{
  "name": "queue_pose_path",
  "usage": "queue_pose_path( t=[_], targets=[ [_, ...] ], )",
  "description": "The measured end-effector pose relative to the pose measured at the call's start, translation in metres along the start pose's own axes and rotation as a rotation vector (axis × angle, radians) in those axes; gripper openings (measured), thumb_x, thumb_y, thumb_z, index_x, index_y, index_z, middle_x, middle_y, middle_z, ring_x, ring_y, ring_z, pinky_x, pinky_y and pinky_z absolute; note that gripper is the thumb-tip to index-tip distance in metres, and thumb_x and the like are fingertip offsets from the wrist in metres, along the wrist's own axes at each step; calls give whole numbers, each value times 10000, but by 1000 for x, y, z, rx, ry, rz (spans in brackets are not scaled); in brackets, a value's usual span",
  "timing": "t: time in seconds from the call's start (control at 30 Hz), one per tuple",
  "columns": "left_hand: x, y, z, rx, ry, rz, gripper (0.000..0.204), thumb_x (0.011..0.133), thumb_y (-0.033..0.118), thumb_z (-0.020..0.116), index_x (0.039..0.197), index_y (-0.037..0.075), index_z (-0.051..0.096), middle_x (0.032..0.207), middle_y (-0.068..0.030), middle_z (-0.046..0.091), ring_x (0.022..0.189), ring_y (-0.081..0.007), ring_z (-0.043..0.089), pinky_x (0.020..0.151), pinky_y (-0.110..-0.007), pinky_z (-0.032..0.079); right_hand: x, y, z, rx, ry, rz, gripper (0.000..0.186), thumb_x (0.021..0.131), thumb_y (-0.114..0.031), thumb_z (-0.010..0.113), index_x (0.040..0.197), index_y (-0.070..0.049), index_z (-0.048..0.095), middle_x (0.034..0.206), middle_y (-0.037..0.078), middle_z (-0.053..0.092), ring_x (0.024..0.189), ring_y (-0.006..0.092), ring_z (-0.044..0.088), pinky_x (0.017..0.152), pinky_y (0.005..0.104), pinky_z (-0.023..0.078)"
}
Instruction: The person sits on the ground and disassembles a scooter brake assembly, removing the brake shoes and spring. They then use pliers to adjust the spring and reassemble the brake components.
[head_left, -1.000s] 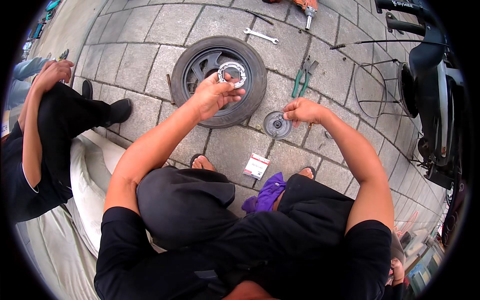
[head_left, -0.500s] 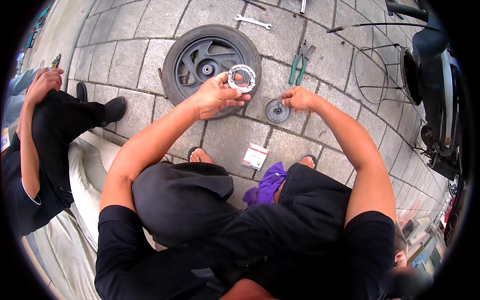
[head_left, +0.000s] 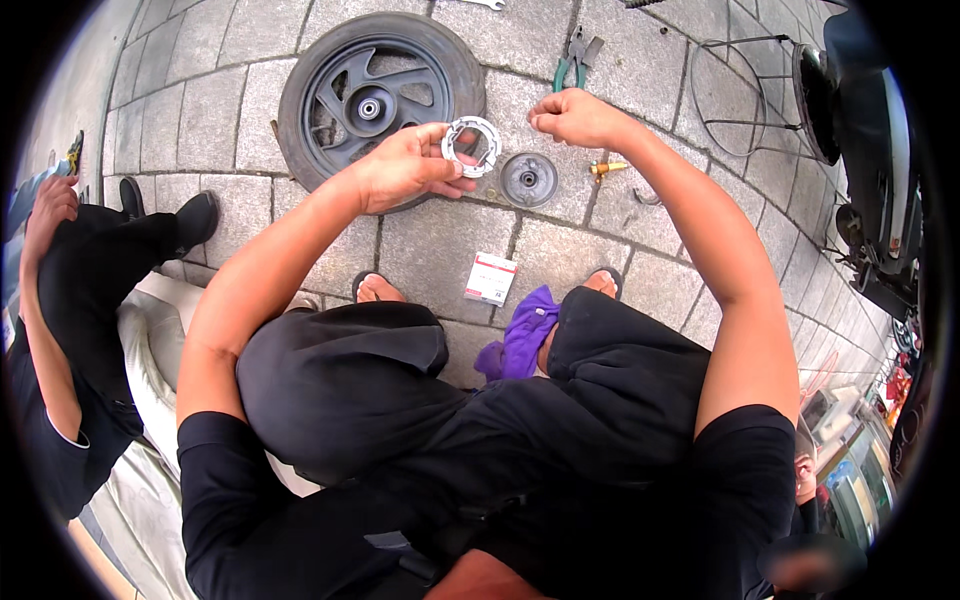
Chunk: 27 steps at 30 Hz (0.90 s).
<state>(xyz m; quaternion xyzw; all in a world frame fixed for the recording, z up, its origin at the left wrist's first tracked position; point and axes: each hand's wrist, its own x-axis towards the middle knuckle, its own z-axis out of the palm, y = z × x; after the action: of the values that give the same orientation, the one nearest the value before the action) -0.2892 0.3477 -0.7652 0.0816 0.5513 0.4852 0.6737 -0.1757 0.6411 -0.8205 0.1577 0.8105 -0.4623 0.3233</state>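
Note:
My left hand holds a silver ring-shaped metal part up in front of me, fingers pinching its left side. My right hand is raised beside it with the fingers closed; whether it pinches anything small I cannot tell. Below the hands a round dark metal disc lies on the paving. A small black wheel with tyre lies flat just beyond my left hand. I sit with knees bent, feet on the stones.
Green-handled pliers and a brass fitting lie near the disc. A small white-and-red box and a purple cloth sit between my feet. A wire frame and scooter parts are at right. Another person sits at left.
My right hand has lifted off the disc on the ground and risen beside the ring. My left hand keeps holding the ring, shifted slightly toward me.

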Motion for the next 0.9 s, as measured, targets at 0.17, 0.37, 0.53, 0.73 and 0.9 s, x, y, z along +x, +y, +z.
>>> queue_pose_path(
  t=[0.17,0.37,0.53,0.73,0.9],
  targets=[
    [15,29,14,270,-138,-17,560,1018,5,593,1529,-70,376,1353,-196,651,1186,-291,708,998,-394,604,-31,-53,-12,331,-84,-60,450,1035,-397,686,1290,-30,735,936,65,741,837,118,686,776,298,595],
    [26,27,19,245,-267,-31,515,1025,12,617,1491,-58,410,1332,-175,663,1209,-270,695,1018,-397,597,-70,-63,-21,221,-165,-55,465,1052,-342,682,1380,-14,682,939,51,740,815,110,686,779,303,594],
    [23,17,27,118,-256,-64,415,1026,156,705,1379,-32,590,1252,-137,735,1057,-226,735,922,-367,614,-92,-19,16,539,-120,15,454,1055,-262,676,1370,63,634,991,88,742,870,151,711,799,316,605],
    [32,-2,18,-48,-150,-104,438,1043,198,700,1415,-12,600,1252,-100,738,1006,-178,715,932,-343,607,-88,2,51,842,-3,20,410,1057,-194,654,1366,74,621,1060,119,737,865,167,711,792,319,626],
    [38,-10,20,-105,-175,-113,386,1062,194,668,1386,-9,614,1266,-102,725,1065,-192,715,978,-351,600,-87,17,48,895,-42,8,433,1051,-225,668,1365,70,621,1082,115,733,892,179,712,802,329,623]
  ],
)
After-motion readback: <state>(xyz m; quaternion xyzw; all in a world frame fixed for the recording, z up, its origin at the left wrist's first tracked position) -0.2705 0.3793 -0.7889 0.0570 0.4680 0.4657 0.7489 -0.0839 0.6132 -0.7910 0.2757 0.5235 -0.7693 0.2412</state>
